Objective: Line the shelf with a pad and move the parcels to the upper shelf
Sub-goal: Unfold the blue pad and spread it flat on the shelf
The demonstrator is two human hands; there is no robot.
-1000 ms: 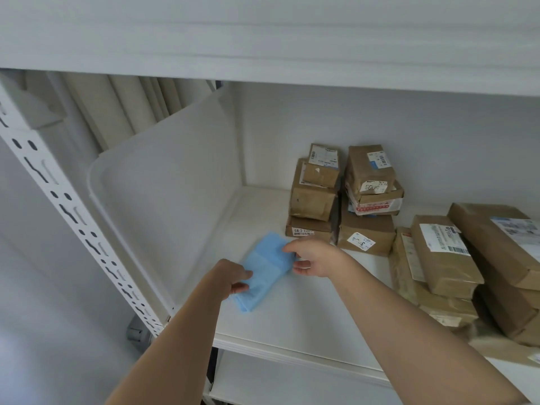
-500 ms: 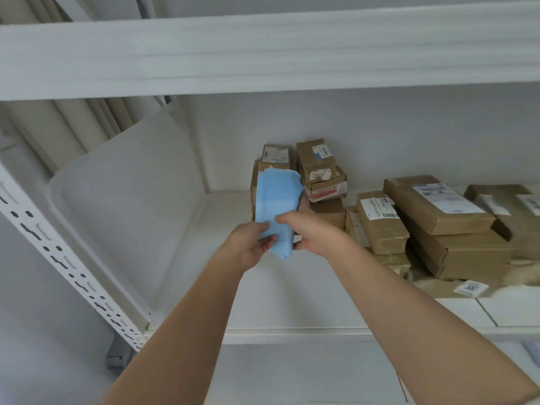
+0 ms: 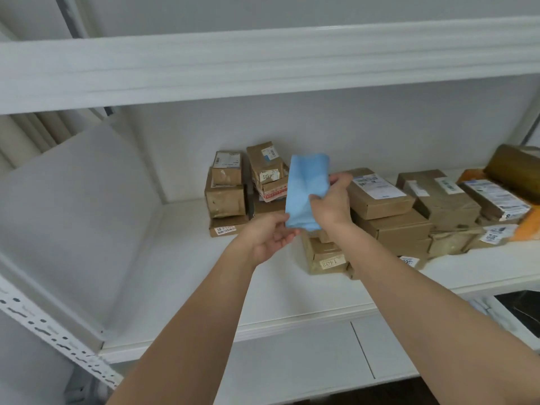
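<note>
A folded light-blue pad is held upright in the air above the white lower shelf. My right hand pinches its right edge near the middle. My left hand holds its bottom left corner from below. Behind the pad, several brown parcels with white labels are stacked along the back and right of the same shelf. The upper shelf shows only its white front edge overhead; its top surface is hidden.
A white side panel closes the left end of the shelf, with a perforated white upright in front of it. An orange packet and a dark olive parcel lie at the far right. Another shelf sits below.
Both hands lifted the blue pad off the shelf and raised it upright. My view has tilted up and right, so more parcels on the right show.
</note>
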